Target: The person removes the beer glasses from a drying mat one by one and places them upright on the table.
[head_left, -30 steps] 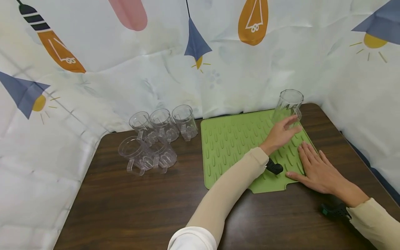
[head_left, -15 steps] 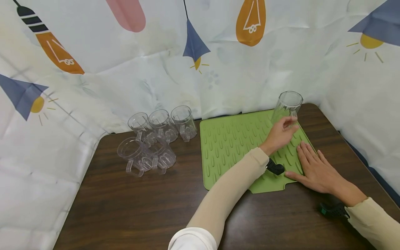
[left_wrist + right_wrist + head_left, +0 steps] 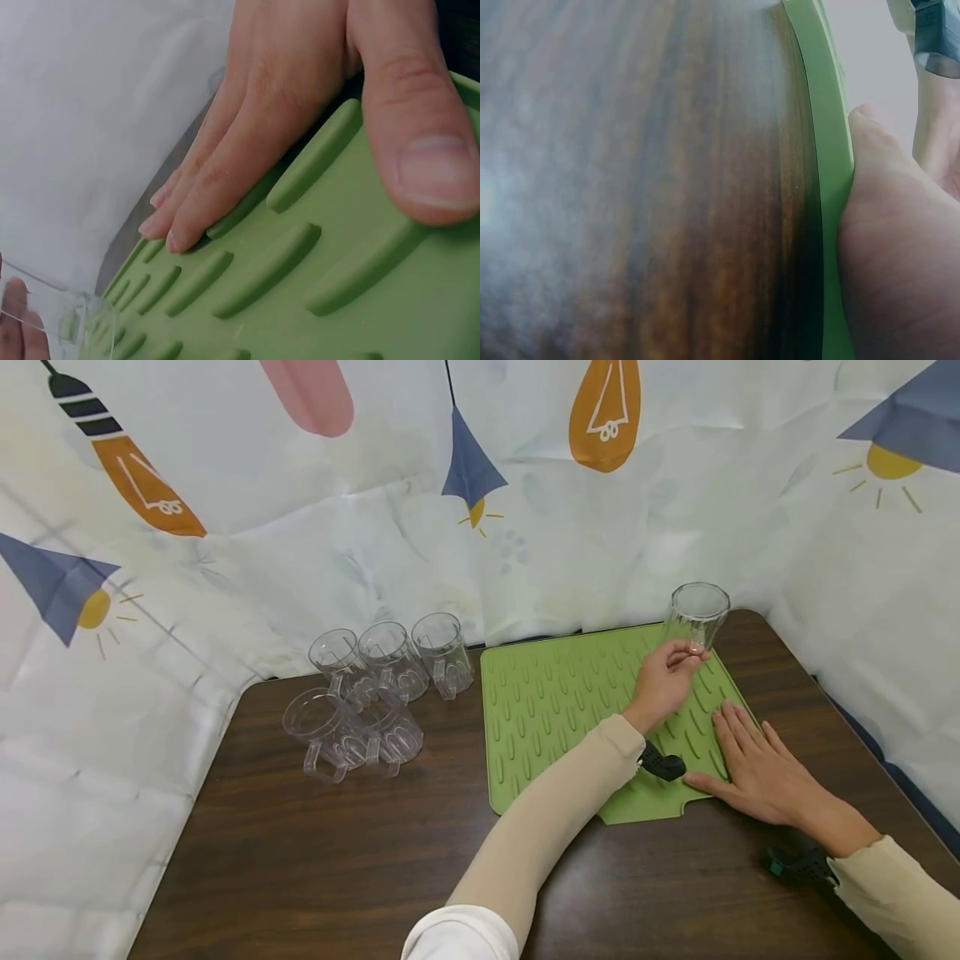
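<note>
A clear mug (image 3: 696, 614) stands upright at the far right corner of the green ridged mat (image 3: 540, 727). My left hand (image 3: 662, 687) reaches across and pinches the mug at its near side, where the handle is; the fingers partly hide it. In the left wrist view, fingertips show through the clear mug (image 3: 94, 326) at lower left. My right hand (image 3: 768, 777) lies flat along the mat's right edge, fingers straight, thumb over the front corner. The right wrist view catches its thumb (image 3: 881, 154) on the mat's rim (image 3: 829, 150).
Several clear mugs (image 3: 442, 652) stand close together at the table's back left, handles toward me. Brown wood tabletop (image 3: 322, 860) lies in front and to the left. A patterned white curtain (image 3: 360, 510) hangs directly behind the table and mat.
The mug's handle has turned from the right side toward the front. My left hand has drawn slightly left and nearer with it. The right hand stays put.
</note>
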`<state>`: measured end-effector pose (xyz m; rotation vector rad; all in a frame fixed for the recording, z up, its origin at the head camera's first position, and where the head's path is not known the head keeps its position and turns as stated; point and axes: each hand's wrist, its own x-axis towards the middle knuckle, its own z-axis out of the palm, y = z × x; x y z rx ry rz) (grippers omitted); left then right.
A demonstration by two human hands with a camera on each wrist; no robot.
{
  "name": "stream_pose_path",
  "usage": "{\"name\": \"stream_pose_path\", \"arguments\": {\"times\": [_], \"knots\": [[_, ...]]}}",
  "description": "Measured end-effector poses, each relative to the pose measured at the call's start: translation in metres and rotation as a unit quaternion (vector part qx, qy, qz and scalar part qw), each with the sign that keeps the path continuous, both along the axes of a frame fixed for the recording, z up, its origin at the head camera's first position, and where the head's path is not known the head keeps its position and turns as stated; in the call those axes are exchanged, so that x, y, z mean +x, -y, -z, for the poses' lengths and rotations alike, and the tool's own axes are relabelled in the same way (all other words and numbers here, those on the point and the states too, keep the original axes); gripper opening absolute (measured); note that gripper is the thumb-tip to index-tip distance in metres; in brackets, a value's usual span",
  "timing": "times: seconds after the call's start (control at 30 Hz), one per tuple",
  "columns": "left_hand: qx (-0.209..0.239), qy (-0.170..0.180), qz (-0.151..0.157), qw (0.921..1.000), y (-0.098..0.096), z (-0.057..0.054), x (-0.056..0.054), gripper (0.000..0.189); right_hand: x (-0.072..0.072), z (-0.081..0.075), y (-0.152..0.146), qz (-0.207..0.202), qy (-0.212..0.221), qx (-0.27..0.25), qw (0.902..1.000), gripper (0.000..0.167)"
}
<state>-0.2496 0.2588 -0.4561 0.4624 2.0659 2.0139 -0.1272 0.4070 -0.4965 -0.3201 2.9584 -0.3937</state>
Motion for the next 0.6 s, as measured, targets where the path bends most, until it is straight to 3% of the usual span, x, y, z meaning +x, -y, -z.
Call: {"name": "stream_pose_path", "arguments": {"times": [0.3, 0.6], "knots": [[0.028, 0.004, -0.015, 0.9995, 0.013, -0.001, -0.001, 0.017, 0.001, -0.003, 0.002, -0.001, 0.005, -0.005, 1.0000, 0.108], [0.035, 0.006, 0.011, 0.9993, 0.025, -0.007, 0.002, 0.020, -0.001, -0.002, 0.001, 0.000, 0.015, -0.006, 0.9999, 0.110]]}}
